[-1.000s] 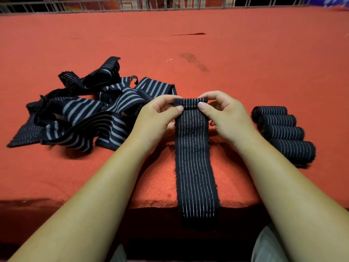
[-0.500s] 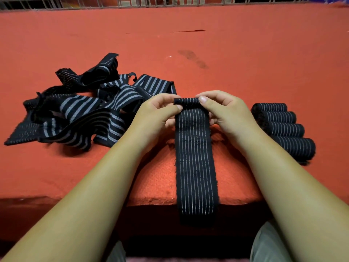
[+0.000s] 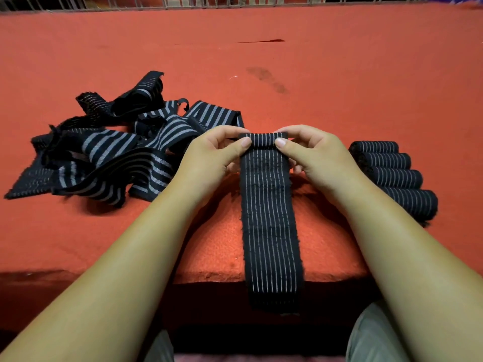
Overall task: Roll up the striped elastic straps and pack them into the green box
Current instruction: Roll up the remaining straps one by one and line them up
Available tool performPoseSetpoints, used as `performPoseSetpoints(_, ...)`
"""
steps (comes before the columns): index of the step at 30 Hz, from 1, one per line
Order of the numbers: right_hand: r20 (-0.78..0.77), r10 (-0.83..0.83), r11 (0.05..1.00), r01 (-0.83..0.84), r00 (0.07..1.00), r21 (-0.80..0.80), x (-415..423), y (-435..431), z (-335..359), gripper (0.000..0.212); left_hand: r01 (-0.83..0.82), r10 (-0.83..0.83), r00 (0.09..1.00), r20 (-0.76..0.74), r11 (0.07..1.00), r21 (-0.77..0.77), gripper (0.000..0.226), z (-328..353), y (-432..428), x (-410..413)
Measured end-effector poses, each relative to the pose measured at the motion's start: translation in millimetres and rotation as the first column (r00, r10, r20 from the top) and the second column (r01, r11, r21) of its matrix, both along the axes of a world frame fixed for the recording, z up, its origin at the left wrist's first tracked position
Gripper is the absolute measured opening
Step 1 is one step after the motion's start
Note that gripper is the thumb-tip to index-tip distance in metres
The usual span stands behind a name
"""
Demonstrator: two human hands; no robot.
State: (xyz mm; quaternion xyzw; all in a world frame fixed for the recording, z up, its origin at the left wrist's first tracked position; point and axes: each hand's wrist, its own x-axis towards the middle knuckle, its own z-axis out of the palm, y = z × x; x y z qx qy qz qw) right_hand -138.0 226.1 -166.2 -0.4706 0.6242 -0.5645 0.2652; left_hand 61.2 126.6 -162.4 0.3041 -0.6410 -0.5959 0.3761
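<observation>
A black elastic strap with thin white stripes lies flat toward me on the red table, its near end hanging over the front edge. Its far end is curled into a small roll. My left hand pinches the roll's left side between thumb and fingers. My right hand pinches its right side the same way. To the left sits a tangled heap of loose striped straps. Several finished rolls lie side by side on the right. No green box is in view.
The red felt-covered table stretches far back to a metal railing. A dark stain marks the cloth beyond my hands. My knees show below the table's front edge.
The strap's far end has been rolled a little tighter toward me between both thumbs. The heap and the finished rolls have not moved.
</observation>
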Motion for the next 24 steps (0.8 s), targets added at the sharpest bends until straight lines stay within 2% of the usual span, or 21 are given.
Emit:
performPoseSetpoints(6,0.073,0.026,0.999,-0.023,0.997,-0.037,5.6,-1.0,-1.2,0.019,-0.011,0.012,1.0,0.016,0.999,-0.048,0.017,-0.6,1.5,-0.2)
performPoseSetpoints(10,0.133,0.033,0.999,-0.031,0.991,-0.014,5.3,-0.5,-1.0,0.016,0.016,-0.016,0.999,-0.036,1.0,-0.001,0.016,-1.1,-0.3,0.6)
performPoseSetpoints(12,0.172,0.009,1.0,-0.008,0.985,-0.002,6.3,-0.8,1.0,0.024,0.034,-0.033,0.998,-0.05,0.999,0.02,0.016,-0.7,0.2,0.4)
performPoseSetpoints(17,0.005,-0.028,0.997,0.027,1.0,0.077,1.9,-0.2,1.3,0.037,0.05,-0.045,0.996,-0.076,0.997,0.062,0.02,-2.2,-0.2,0.2)
performPoseSetpoints(24,0.019,-0.067,0.997,0.066,0.998,0.031,2.5,-2.3,-2.7,0.029,0.068,-0.059,0.996,-0.073,0.989,0.13,0.029,-3.6,0.0,-2.2)
